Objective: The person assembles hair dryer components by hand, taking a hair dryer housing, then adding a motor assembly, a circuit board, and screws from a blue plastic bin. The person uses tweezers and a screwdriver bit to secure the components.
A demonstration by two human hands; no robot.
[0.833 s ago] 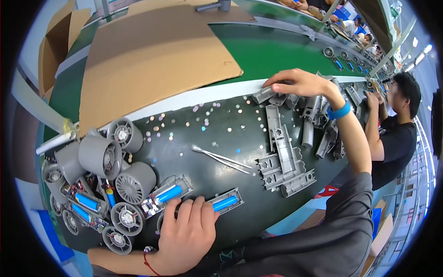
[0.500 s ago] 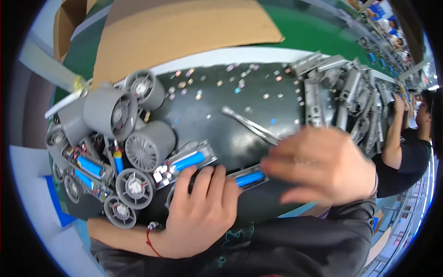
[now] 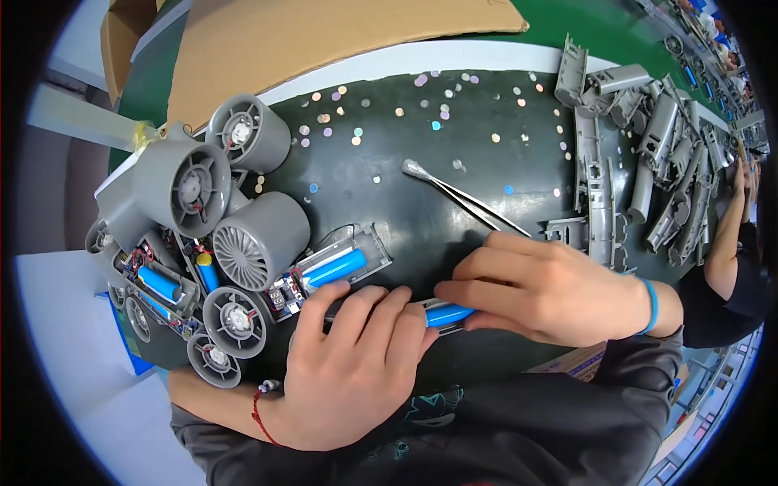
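Note:
Near the table's front edge, my left hand [image 3: 348, 364] is closed over the left part of a grey plastic housing, most of which its fingers hide. A blue cylindrical battery [image 3: 448, 315] lies in this housing and shows between my two hands. My right hand [image 3: 551, 287] is closed at the right end of the battery and housing, fingertips pressed together; exactly what they pinch is hidden. Just beyond that hand lie metal tweezers [image 3: 462, 198], touching nothing else. Left of them, another open housing [image 3: 374, 249] holds a blue battery [image 3: 334, 269] and a small circuit board [image 3: 284, 296].
Grey fan units [image 3: 263, 240] are piled at the left with wired battery assemblies [image 3: 160, 283]. Empty grey housing halves [image 3: 660, 130] are heaped at the right. Small round stickers [image 3: 436, 125] dot the dark mat [image 3: 365, 211]. Cardboard [image 3: 340, 32] lies behind; another person [image 3: 721, 267] sits far right.
My right hand, blurred before, has come down onto the right end of the battery and housing. My left hand stays on the housing. The whole view has shifted slightly.

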